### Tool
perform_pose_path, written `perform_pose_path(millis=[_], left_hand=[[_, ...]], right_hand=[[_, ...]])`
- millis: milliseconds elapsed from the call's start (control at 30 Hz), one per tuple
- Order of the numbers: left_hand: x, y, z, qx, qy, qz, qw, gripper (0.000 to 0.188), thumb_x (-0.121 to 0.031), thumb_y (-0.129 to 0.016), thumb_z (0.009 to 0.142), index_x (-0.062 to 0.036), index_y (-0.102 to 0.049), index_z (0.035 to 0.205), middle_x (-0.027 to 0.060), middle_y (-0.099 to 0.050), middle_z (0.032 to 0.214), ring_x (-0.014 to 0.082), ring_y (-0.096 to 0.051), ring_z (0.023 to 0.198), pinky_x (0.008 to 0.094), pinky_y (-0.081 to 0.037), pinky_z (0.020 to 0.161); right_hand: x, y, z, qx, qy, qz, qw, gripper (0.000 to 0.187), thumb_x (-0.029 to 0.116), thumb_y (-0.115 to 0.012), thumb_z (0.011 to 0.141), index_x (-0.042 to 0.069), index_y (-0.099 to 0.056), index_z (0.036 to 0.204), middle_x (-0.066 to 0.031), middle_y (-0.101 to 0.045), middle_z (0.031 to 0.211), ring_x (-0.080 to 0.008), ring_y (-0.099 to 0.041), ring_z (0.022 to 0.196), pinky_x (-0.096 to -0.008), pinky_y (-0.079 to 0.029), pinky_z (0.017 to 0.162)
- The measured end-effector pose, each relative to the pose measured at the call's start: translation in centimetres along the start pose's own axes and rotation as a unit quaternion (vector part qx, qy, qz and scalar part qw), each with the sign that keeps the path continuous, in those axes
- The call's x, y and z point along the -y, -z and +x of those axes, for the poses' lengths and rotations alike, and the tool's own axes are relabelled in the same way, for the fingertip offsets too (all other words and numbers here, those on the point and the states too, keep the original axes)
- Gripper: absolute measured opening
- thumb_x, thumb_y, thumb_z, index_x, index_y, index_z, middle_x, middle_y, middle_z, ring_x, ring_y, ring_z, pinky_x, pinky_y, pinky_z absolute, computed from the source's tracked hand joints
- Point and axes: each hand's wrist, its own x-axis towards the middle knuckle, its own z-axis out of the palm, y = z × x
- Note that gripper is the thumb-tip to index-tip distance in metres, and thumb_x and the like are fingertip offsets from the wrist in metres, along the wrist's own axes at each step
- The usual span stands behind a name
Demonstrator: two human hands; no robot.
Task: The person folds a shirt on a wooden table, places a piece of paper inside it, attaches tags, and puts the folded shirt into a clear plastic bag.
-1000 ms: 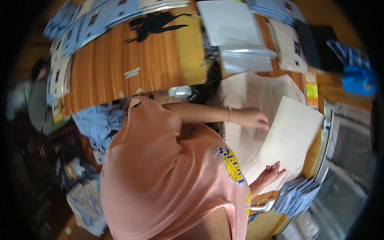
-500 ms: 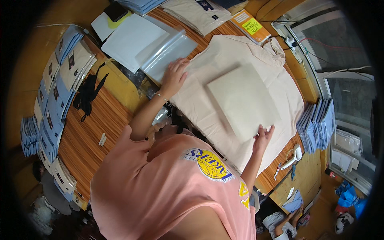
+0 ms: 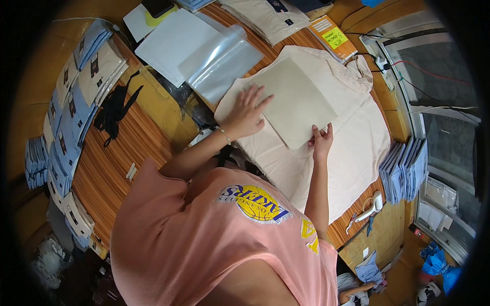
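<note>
A pale pink garment, apparently a shirt, lies spread over the wooden table. On top of it rests a thin beige rectangular board. My left hand has its fingers spread over the board's left edge, the palm above the cloth. At the board's near right corner, my right hand grips the edge between thumb and fingers. Clear plastic bags and white sheets lie just beyond my left hand.
Packed blue shirts stand by the window, and more packed shirts line the left. An orange book sits at the back. A white handheld tool rests near the right edge. Black straps lie left. Another person is at lower right.
The board has shifted left and away from me across the garment, with my right hand at its corner. My left hand has moved right, from beside the bags onto the board's edge.
</note>
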Motion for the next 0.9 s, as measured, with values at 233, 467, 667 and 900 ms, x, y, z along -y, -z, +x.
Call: perform_pose_path(millis=[233, 467, 667, 900], left_hand=[[0.4, -3.7, -0.8, -0.009, -0.005, 0.009, 1.0, 0.055, -0.021, -0.057, 0.077, -0.0112, -0.039, 0.127, 0.0181, -0.024, 0.136, 0.0381, -0.017, 0.128, 0.055, -0.016, 0.102], [0.4, -3.5, -1.1, -0.028, 0.004, 0.009, 1.0, 0.043, -0.018, -0.055, 0.078, -0.011, -0.046, 0.119, 0.0147, -0.031, 0.13, 0.0344, -0.023, 0.126, 0.0561, -0.016, 0.102], [0.4, -3.5, -1.3, -0.045, -0.001, 0.023, 0.999, 0.043, -0.016, -0.054, 0.077, -0.0121, -0.046, 0.119, 0.0133, -0.034, 0.128, 0.0347, -0.023, 0.126, 0.0593, -0.015, 0.1], [0.4, -4.1, -1.2, -0.022, 0.006, 0.048, 0.999, 0.047, -0.018, -0.052, 0.078, -0.0124, -0.042, 0.124, 0.0144, -0.029, 0.134, 0.0355, -0.019, 0.129, 0.0593, -0.015, 0.1]], right_hand=[[0.3, 0.2, 0.9, 0.018, 0.058, -0.115, 0.991, 0.054, 0.004, -0.059, 0.081, 0.006, -0.038, 0.131, 0.0014, -0.043, 0.055, -0.0076, -0.041, 0.039, -0.0228, -0.036, 0.036], [1.3, 0.3, 0.2, 0.044, 0.039, -0.121, 0.991, 0.037, 0.005, -0.058, 0.082, 0.004, -0.053, 0.119, 0.0019, -0.04, 0.054, -0.0073, -0.04, 0.039, -0.0237, -0.033, 0.036], [1.9, 0.2, -0.5, 0.043, 0.047, -0.143, 0.988, 0.038, 0.007, -0.056, 0.083, 0.004, -0.052, 0.121, 0.002, -0.038, 0.051, -0.0073, -0.038, 0.039, -0.0234, -0.033, 0.038], [1.4, -0.1, -0.1, 0.041, 0.064, -0.168, 0.983, 0.041, 0.008, -0.061, 0.08, 0.004, -0.052, 0.12, 0.001, -0.04, 0.054, -0.0074, -0.041, 0.04, -0.0235, -0.034, 0.037]])
